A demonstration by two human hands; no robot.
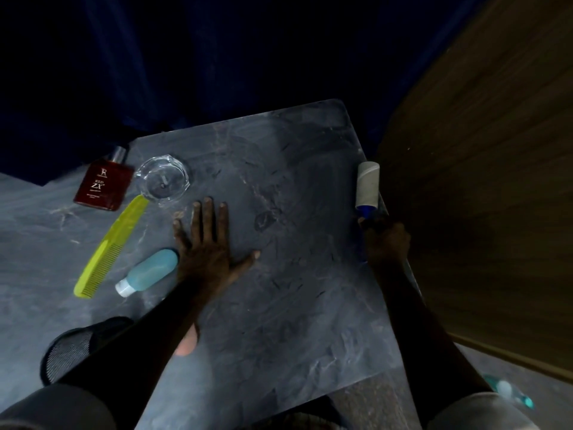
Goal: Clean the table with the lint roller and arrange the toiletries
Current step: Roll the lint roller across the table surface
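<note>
A: Largest first?

B: Dark marbled counter (279, 305) filling the middle of the frame, flecked with lint or hair. Rigid and flat, good under a rolling stroke.

A: And the hands?

B: Left hand (207, 243) centre frame, spread open and pressed flat on the counter, holding nothing. Right hand (386, 240) at the counter's right edge, closed around the blue handle of the lint roller (367, 187).

A: The roller itself?

B: Pale drum pointing toward the top of the frame, over the right edge. Probably light, with a tacky sheet; best held by the handle, as now.

A: Toiletries?

B: All left of the open hand. Yellow comb (108, 249) lying diagonally, likely light and springy. Red perfume bottle (104, 184) at upper left, probably glass, heavy, breakable. Clear glass dish (162, 181) just beside it, touching the comb's tip, slippery and fragile. Small blue bottle (148, 271) on its side, touching or nearly touching the left hand; likely soft plastic, easy to pinch round the body.
</note>
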